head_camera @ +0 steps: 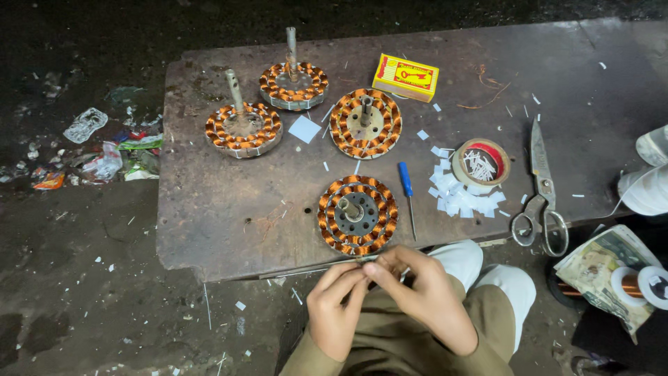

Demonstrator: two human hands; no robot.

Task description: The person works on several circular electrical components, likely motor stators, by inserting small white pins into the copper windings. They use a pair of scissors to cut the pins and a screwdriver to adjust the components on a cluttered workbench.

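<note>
Both hands, left hand [336, 306] and right hand [424, 296], pinching something tiny, unidentifiable, just below nearest copper-wound stator [358, 215], right slightly nearer.

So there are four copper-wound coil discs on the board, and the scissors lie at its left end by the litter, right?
Not quite. The four copper-wound discs are on the board, but the scissors lie at its right end, beside the tape roll full of white slips. The head view shows this.
</note>
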